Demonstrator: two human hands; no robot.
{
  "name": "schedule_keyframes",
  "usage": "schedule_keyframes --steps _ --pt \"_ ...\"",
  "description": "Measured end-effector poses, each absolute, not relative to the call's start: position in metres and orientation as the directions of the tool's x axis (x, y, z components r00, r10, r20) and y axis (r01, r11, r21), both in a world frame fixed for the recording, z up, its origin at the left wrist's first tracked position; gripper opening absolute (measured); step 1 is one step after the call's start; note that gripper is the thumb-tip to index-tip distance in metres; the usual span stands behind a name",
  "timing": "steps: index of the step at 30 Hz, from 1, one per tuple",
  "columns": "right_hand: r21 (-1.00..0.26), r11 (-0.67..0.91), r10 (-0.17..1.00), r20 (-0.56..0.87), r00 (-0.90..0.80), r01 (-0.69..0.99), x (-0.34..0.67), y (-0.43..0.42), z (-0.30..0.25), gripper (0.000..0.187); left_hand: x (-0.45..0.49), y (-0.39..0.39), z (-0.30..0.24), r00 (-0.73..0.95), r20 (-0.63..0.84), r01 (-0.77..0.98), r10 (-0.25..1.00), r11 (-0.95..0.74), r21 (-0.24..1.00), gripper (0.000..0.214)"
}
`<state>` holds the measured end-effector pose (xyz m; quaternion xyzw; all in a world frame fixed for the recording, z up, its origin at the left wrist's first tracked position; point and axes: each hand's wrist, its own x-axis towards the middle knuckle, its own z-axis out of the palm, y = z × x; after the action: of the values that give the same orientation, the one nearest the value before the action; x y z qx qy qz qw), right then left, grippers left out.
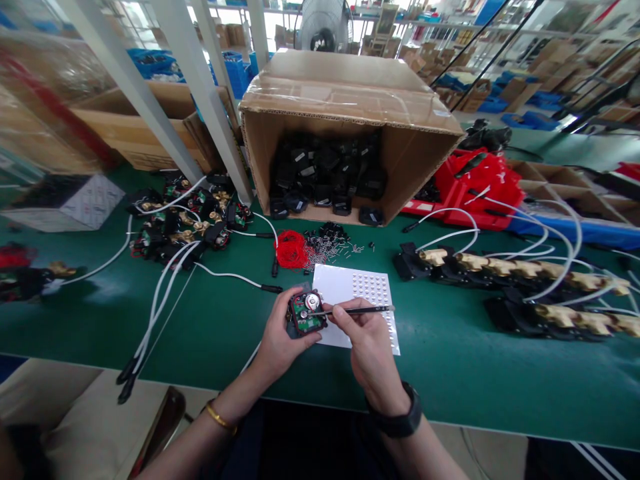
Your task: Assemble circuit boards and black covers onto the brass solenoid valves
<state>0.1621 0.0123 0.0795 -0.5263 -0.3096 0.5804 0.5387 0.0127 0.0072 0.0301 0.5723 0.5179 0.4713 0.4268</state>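
My left hand (281, 333) is closed around a small black housing whose face shows a green circuit board (307, 323) and a round silver part. In my right hand (367, 337) is a pair of thin dark tweezers (357, 311), held like a pen. Its tip reaches over the board, at or just above a small round part; contact is too small to tell. Beneath both hands lies a white sheet (336, 280) with rows of small pale stickers on its right half. Behind the sheet are a red wire bundle (291, 249) and a scatter of small screws (333, 248).
A cardboard box (350, 100) on its side holds many black covers (325, 170). Brass valve assemblies (500, 268) with white cables line the right. More open assemblies (187, 223) with cables lie at left. A red bin (470, 183) stands behind right, on the green table (450, 373).
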Motion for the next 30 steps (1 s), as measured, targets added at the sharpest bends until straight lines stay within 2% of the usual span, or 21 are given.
schedule_keyframes --steps 7,15,18,21,26,30 --pt "-0.937 -0.219 0.959 -0.259 0.116 -0.273 0.163 0.014 0.079 0.022 0.013 0.009 0.032 0.018 0.175 0.303 0.984 -0.172 0.937 0.071" --pt "-0.934 -0.235 0.955 -0.273 0.114 -0.268 0.164 0.017 0.082 0.025 0.013 0.01 0.034 0.034 0.201 0.305 0.979 -0.201 0.931 0.069" --pt "-0.937 -0.235 0.956 -0.271 0.113 -0.259 0.163 0.017 0.083 0.024 0.014 0.009 0.033 0.024 0.197 0.267 0.98 -0.196 0.944 0.072" --pt "-0.939 -0.232 0.957 -0.268 0.116 -0.255 0.164 0.017 0.084 0.024 0.017 0.006 0.029 0.005 0.19 0.151 0.982 -0.189 0.97 0.072" --pt "-0.939 -0.237 0.956 -0.272 0.112 -0.25 0.165 0.021 0.08 0.024 0.017 0.007 0.021 0.011 0.321 0.07 0.947 -0.321 0.944 0.07" --pt "-0.96 -0.199 0.968 -0.224 0.11 -0.199 0.163 0.018 0.081 0.018 0.013 0.011 0.024 0.096 0.407 0.192 0.909 -0.418 0.888 0.054"
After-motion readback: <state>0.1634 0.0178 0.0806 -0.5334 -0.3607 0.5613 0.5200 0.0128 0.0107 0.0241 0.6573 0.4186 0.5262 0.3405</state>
